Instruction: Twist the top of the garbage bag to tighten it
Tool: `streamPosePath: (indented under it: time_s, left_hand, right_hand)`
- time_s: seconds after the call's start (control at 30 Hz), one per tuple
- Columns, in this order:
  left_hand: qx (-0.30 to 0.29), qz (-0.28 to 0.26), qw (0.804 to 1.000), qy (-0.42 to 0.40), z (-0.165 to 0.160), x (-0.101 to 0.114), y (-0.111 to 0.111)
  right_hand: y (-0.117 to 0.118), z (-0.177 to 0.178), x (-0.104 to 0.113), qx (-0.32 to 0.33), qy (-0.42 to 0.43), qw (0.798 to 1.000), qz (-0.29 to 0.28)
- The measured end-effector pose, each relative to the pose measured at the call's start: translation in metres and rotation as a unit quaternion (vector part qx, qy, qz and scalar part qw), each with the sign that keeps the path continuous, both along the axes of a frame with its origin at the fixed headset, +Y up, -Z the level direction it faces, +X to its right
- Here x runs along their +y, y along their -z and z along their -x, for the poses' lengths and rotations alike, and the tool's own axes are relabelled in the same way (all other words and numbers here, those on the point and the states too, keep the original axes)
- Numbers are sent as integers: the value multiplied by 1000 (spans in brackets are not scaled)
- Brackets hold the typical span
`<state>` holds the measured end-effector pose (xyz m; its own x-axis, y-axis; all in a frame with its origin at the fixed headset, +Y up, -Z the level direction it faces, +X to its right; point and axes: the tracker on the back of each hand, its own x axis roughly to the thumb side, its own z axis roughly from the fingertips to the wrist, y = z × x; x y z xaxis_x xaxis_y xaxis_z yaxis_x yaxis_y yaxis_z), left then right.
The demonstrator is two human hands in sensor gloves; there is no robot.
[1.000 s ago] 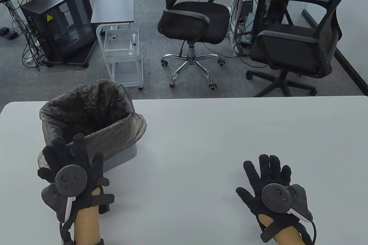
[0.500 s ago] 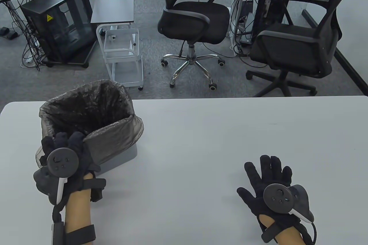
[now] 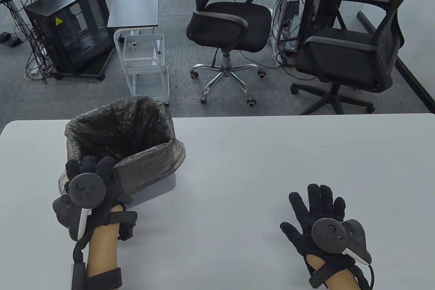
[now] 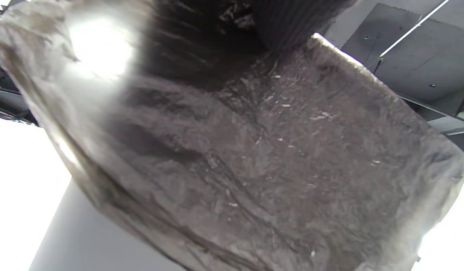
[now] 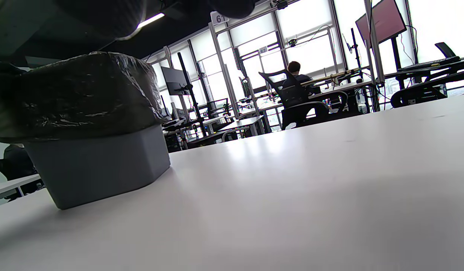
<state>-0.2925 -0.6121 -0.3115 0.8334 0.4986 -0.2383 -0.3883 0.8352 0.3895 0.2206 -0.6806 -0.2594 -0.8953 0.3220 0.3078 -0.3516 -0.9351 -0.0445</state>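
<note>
Office chairs (image 3: 231, 21) and a small white cart (image 3: 146, 65) stand on the grey carpet beyond the far edge of a pale desk (image 3: 258, 154). On the desk's left side sits a low grey bin (image 3: 159, 186), lined with a dark, translucent garbage bag (image 3: 149, 164) whose top is folded out over the rim and hangs down the outside walls.

At the bin's near-left corner the left hand (image 3: 91, 184) has its fingers (image 3: 103, 166) curled over the rim, gripping the bag's overhang there; the left wrist view shows only crinkled film filling the frame. The right hand (image 3: 319, 211) lies flat on the desk, well apart on the right, its fingers spread and holding nothing.

The bag looks thin, soft and very light, wrinkled all over, so I would expect it to gather easily but also to slip through gloved fingers and to stretch or tear if yanked against the rim. The bin looks light too, and may slide or tip when the film is pulled. To my eye the best hold is the loose folded collar: peel it off the rim all round, bunch it into one neck above the opening, then pinch low with one hand and twist above with the other.
</note>
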Motion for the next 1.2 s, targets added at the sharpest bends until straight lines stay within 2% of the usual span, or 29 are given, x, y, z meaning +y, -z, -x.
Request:
streamPosePath:
  time_s: [0.33,0.87,1.03,1.1,1.13,1.2]
  left_hand:
    - [-85,8,996,-7,-66,1,0]
    - [-215,34,976,-2,-176,4,-7]
    - [-244,24,969,-1,-184,0,-10]
    - [-246,-17,969,-11,-175,-6,-13]
    - [-246,-53,968,-19,-165,-12,-14]
    - [-238,-88,967,-26,-148,-27,-15]
  right_hand:
    - [1,-1,-2,-4,0,1000,7]
    - [6,-10,-8,-25,5,999,25]
    - [10,-16,-15,-35,10,999,41]
    - [12,-19,-19,-38,16,998,48]
    - [13,-21,-21,-40,20,998,54]
    - [15,-23,-25,-42,25,997,62]
